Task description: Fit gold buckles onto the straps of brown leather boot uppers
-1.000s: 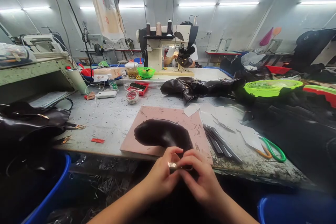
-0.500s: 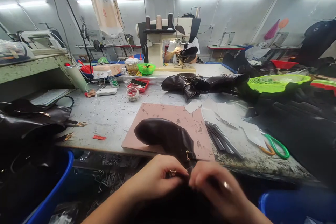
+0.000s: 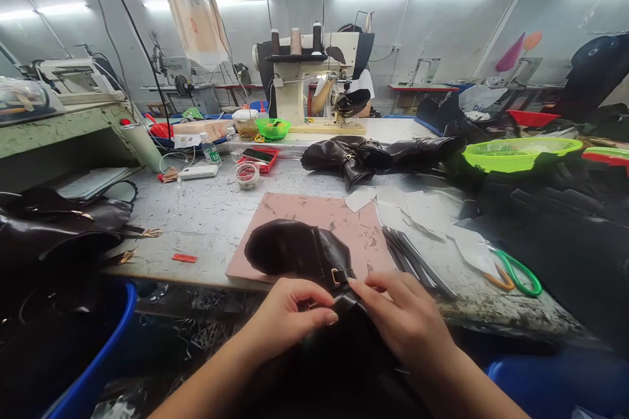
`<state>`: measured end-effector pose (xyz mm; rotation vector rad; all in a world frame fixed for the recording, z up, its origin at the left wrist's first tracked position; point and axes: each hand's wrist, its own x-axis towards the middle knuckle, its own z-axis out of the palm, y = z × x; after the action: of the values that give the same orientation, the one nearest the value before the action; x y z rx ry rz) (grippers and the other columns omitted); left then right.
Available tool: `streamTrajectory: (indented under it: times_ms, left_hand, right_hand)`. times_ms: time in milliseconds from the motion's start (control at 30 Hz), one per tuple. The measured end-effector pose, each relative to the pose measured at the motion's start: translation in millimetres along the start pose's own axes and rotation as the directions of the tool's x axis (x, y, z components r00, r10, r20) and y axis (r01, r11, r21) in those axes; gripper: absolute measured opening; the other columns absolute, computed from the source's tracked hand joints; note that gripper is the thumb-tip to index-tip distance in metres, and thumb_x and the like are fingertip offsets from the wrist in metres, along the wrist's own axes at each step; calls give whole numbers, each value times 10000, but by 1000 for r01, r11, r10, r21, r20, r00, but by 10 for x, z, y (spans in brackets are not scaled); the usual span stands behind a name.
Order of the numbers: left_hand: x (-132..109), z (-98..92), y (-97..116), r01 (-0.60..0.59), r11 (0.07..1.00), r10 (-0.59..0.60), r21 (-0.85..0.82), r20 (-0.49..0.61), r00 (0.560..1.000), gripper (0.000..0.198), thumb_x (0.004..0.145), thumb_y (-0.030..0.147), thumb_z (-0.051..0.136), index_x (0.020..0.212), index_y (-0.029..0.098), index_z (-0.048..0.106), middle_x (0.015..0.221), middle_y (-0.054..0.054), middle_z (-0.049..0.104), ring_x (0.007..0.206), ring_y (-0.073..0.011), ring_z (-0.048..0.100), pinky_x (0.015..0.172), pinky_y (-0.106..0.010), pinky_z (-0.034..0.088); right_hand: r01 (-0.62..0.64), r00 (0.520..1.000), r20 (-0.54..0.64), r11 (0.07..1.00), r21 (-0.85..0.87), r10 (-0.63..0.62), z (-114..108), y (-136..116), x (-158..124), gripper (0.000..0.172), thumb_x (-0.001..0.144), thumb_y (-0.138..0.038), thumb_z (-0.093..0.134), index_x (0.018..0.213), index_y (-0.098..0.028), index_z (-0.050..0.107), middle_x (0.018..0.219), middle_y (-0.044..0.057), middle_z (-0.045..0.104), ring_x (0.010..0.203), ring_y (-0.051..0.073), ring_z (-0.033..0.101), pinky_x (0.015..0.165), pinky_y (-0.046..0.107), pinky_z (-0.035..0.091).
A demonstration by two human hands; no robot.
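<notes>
Boot [image 3: 282, 250] slants across the worktop's [image 3: 211, 209] near edge, toe far left, buckle [image 3: 335, 276] nearer the right hand [image 3: 407, 321], which pinches the strap [image 3: 346, 302] together with the left hand [image 3: 280, 319].

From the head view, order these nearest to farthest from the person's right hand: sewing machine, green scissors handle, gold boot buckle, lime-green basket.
1. Gold boot buckle, just left of the right hand.
2. Green scissors handle, off to its right.
3. Lime-green basket, farther back, right.
4. Sewing machine, far back, near centre.
</notes>
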<state>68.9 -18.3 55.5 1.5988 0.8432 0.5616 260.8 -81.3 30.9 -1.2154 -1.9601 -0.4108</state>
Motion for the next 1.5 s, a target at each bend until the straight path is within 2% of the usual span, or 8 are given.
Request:
streamTrajectory:
  times_ms: [267, 467, 667, 733, 933, 1033, 1200, 1500]
  left_hand:
    - [-30, 33, 18, -166, 950, 119, 264, 186, 975, 62, 725, 177, 637, 681, 158, 677, 634, 20, 633, 594, -109, 543, 569, -184, 399]
    - [-84, 60, 8, -164, 936, 115, 310, 169, 979, 97, 733, 239, 635, 763, 151, 664, 680, 5, 630, 607, -105, 530, 581, -185, 393]
    - [-30, 79, -50, -40, 996, 36, 80, 52, 998, 34, 665, 158, 645, 694, 139, 644, 644, 18, 609, 608, -97, 519, 590, -188, 403]
    - [-6, 84, -65, 21, 1000, -21, -7, 5, 1000, 42, 631, 129, 645, 670, 140, 632, 639, 21, 603, 621, -101, 524, 600, -194, 411]
    - [18, 126, -94, 153, 984, -151, -86, 25, 988, 27, 611, 128, 624, 635, 135, 611, 559, 41, 538, 505, -68, 443, 470, -173, 378]
    - [26, 138, -123, 184, 980, -182, -82, 31, 983, 38, 623, 151, 622, 652, 137, 601, 544, 49, 513, 470, -60, 420, 407, -157, 350]
    - [51, 152, -163, 159, 980, -162, -116, -16, 987, 98, 649, 208, 626, 657, 136, 560, 560, 37, 524, 457, -58, 427, 367, -143, 341]
    - [79, 146, -148, 206, 952, -211, -226, 1, 977, 179, 608, 250, 679, 651, 130, 553, 550, 33, 520, 433, -50, 431, 326, -127, 321]
  right_hand:
    - [-199, 980, 122, 843, 500, 158, 74, -86, 122, 330, 813, -52, 438, 1032, -221, 618, 876, 52, 679, 773, 154, 638, 660, 250, 520]
    - [-626, 732, 640, 602, 496, 234, 67, -1, 259, 200, 731, -57, 487, 782, -196, 621, 732, -3, 663, 688, 137, 615, 623, 229, 476]
    - [-568, 692, 712, 698, 436, 118, -81, -97, 285, 281, 711, -43, 445, 887, -206, 592, 799, 4, 635, 725, 146, 585, 651, 250, 460]
    - [-555, 715, 689, 699, 450, 124, -30, -166, 189, 402, 656, -99, 552, 1040, -206, 508, 910, 23, 629, 785, 169, 590, 681, 269, 484]
    - [-192, 970, 213, 914, 358, 120, 319, -244, -149, 515, 648, -63, 483, 1139, -182, 378, 889, 80, 626, 722, 209, 595, 643, 337, 513]
    - [-118, 988, 134, 942, 315, 79, 336, -206, -178, 582, 676, -85, 474, 1231, -169, 321, 909, 97, 624, 716, 215, 601, 629, 341, 523]
    - [-228, 963, 231, 883, 412, 141, 260, -185, -149, 631, 685, -168, 582, 1252, -202, 306, 944, 87, 601, 776, 211, 604, 657, 326, 530]
    - [-40, 997, 81, 871, 490, 1, 356, -128, -143, 318, 740, -6, 436, 931, -250, 505, 730, 0, 495, 620, 123, 497, 535, 239, 445]
